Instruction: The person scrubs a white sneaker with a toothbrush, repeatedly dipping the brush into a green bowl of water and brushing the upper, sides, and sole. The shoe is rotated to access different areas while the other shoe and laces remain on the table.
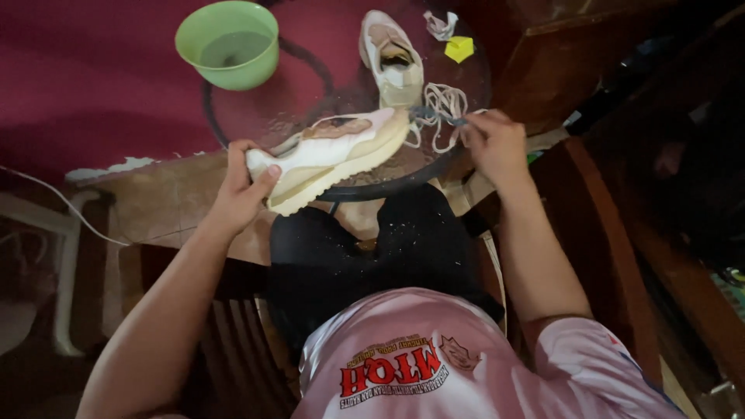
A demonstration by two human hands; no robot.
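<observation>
Sneaker (334, 155) heel between left fingers (260, 172)

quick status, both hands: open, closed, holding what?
Left hand: closed on the heel of the cream sneaker, held on its side.
Right hand: closed on a small brush at the sneaker's toe.

Dim indoor scene seen from above. A small round glass tabletop (256, 124) with a dark metal rim stands over a deep maroon floor covering (85, 85), whose ragged pale edge gives way to worn brown flooring (155, 202). Dark reddish-brown wooden furniture (621, 233) fills the right side. At far left stands a pale frame (66, 271), with a thin white cable (54, 194) trailing across the floor nearby.
</observation>
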